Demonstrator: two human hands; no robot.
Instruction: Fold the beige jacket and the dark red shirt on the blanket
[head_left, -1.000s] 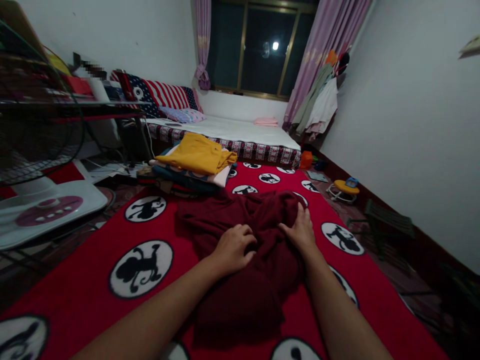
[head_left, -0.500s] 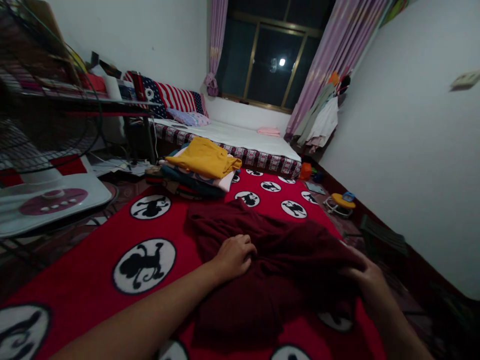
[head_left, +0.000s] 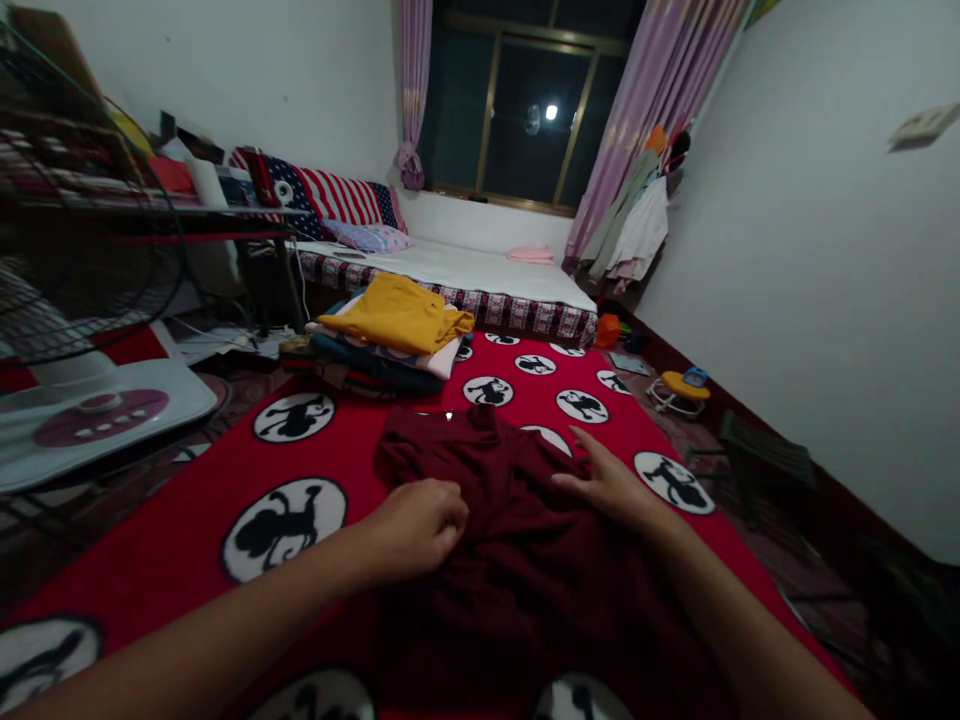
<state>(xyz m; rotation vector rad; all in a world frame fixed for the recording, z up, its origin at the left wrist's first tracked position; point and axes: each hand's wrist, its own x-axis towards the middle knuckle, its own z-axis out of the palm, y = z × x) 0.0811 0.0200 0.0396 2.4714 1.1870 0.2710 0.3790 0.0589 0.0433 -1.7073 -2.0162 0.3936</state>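
Observation:
A dark red top (head_left: 510,560) lies rumpled on the red blanket (head_left: 187,560), with a small white label near its far edge. My left hand (head_left: 427,520) is closed at the top's left side, its fingers curled into the cloth. Over the right part of the top is my right hand (head_left: 611,480), fingers apart and thumb spread, holding nothing. Whether its palm touches the cloth is hard to tell. Beyond the top, toward the bed, rests a stack of folded clothes (head_left: 382,365) with a yellow garment (head_left: 405,312) uppermost.
At the left stand a fan (head_left: 105,400) and a cluttered desk (head_left: 217,212). A low bed (head_left: 465,262) spans the far side under the window. On the right are a yellow stool (head_left: 681,390), a dark bench (head_left: 769,450) and the wall, with clothes (head_left: 637,225) hanging near the curtain.
My right hand has let go of the top's right side and moved left and away from me. My left hand has shifted slightly left. The top's right part now lies further in.

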